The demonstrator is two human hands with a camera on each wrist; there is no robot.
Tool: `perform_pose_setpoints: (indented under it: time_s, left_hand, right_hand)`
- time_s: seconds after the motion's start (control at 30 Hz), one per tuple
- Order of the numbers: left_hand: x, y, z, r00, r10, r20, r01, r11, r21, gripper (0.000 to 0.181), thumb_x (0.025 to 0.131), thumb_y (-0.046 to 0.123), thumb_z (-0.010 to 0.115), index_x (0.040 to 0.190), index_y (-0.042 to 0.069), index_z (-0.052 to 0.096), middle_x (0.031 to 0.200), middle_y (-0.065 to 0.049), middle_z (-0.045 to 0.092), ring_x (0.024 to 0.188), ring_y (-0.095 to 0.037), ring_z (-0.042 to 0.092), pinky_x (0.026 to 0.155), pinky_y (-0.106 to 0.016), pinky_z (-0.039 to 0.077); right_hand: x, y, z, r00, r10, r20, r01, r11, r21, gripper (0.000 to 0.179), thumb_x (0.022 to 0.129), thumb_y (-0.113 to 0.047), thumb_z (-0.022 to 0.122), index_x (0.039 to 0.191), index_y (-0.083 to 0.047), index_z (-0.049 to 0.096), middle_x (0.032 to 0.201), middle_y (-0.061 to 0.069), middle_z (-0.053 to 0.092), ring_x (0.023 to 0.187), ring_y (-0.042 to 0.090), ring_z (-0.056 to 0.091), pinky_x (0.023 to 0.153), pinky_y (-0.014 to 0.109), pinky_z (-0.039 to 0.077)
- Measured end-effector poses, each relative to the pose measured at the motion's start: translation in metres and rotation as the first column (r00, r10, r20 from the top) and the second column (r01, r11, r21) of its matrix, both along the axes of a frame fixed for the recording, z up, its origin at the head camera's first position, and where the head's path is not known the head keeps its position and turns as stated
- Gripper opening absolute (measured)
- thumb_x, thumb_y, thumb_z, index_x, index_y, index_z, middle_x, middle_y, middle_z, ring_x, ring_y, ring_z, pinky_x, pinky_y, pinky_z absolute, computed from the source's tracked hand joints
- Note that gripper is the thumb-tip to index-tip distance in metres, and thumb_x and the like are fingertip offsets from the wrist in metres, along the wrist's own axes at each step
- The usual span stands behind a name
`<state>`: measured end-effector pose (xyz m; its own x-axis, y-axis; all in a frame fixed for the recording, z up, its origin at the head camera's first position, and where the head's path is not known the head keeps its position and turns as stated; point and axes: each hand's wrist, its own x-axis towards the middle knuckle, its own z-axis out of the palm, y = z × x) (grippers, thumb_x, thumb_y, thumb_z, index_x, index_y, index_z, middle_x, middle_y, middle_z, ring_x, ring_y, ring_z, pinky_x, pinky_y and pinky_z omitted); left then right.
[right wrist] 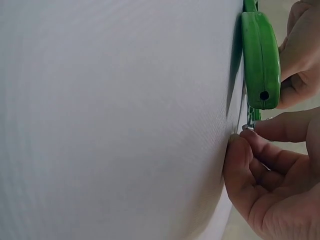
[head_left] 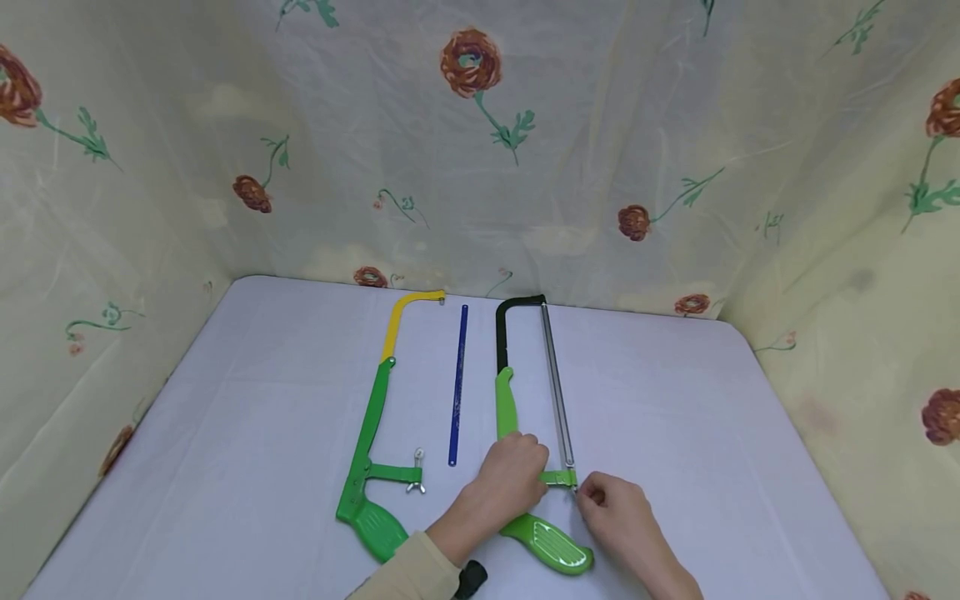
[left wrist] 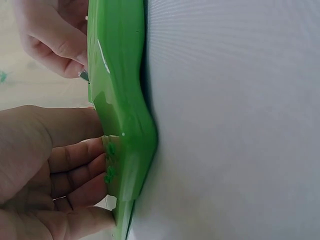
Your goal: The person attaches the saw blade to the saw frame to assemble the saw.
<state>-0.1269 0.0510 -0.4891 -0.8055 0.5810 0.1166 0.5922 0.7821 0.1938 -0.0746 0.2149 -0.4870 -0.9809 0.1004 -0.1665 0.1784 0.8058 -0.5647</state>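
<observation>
A hacksaw (head_left: 507, 404) with a light green handle, a black front bow and a grey blade (head_left: 557, 383) lies on the table. My left hand (head_left: 512, 473) grips its frame just above the handle (head_left: 551, 542); the left wrist view shows thumb and fingers against the green frame (left wrist: 122, 120). At the lower end of the blade, my right hand (head_left: 618, 512) pinches the small metal wing nut (right wrist: 247, 128) by the short green arm (head_left: 558, 477). The fingertips hide most of the nut.
Left of it lies a second hacksaw (head_left: 367, 429), dark green and yellow, with no blade fitted and a wing nut (head_left: 416, 487) on its arm. Between the two saws is a loose blue blade (head_left: 457, 387). Flowered cloth (head_left: 555, 208) hangs around the white table (head_left: 247, 467).
</observation>
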Motion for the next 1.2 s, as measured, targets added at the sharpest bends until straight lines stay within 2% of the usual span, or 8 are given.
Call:
perform_pose_setpoints:
  time_s: [0.3, 0.5, 0.93, 1.2]
  left_hand:
    - [0.0004, -0.0001, -0.0003, 1.0, 0.0, 0.014, -0.001, 1.0, 0.01, 0.016, 0.083, 0.027, 0.079, 0.084, 0.013, 0.071, 0.075, 0.003, 0.061, 0.067, -0.01, 0.047, 0.06, -0.021, 0.041]
    - [0.0, 0.0, -0.0015, 1.0, 0.003, 0.015, -0.003, 1.0, 0.013, 0.016, 0.082, 0.026, 0.079, 0.084, 0.013, 0.071, 0.075, 0.003, 0.061, 0.067, -0.01, 0.047, 0.059, -0.021, 0.041]
    - [0.0001, 0.0004, -0.0023, 1.0, -0.004, -0.004, 0.004, 1.0, 0.015, 0.016, 0.082, 0.026, 0.079, 0.085, 0.012, 0.072, 0.074, 0.003, 0.062, 0.067, -0.009, 0.047, 0.059, -0.02, 0.041]
    - [-0.0002, 0.0003, -0.0031, 1.0, -0.004, -0.01, 0.004, 1.0, 0.02, 0.016, 0.081, 0.026, 0.08, 0.082, 0.013, 0.071, 0.073, 0.003, 0.061, 0.067, -0.009, 0.048, 0.059, -0.021, 0.041]
  right_hand:
    - [0.0037, -0.0033, 0.0024, 1.0, -0.003, 0.005, 0.003, 1.0, -0.026, 0.012, 0.084, -0.015, 0.07, 0.073, -0.013, 0.065, 0.063, -0.002, 0.057, 0.061, 0.012, 0.049, 0.054, 0.023, 0.038]
    - [0.0039, -0.0031, 0.0018, 1.0, -0.003, -0.003, 0.002, 1.0, -0.025, 0.014, 0.087, -0.02, 0.07, 0.075, -0.014, 0.066, 0.064, -0.003, 0.057, 0.063, 0.012, 0.048, 0.056, 0.024, 0.038]
    - [0.0023, -0.0016, 0.0036, 0.999, -0.036, 0.005, 0.036, 0.998, -0.042, 0.013, 0.092, -0.014, 0.061, 0.083, -0.01, 0.071, 0.067, -0.001, 0.059, 0.064, 0.013, 0.049, 0.055, 0.023, 0.039]
    - [0.0016, -0.0002, 0.0029, 0.999, -0.04, -0.007, 0.039, 0.999, -0.027, 0.01, 0.089, -0.011, 0.062, 0.084, -0.008, 0.07, 0.068, 0.0, 0.061, 0.064, 0.013, 0.051, 0.055, 0.022, 0.041]
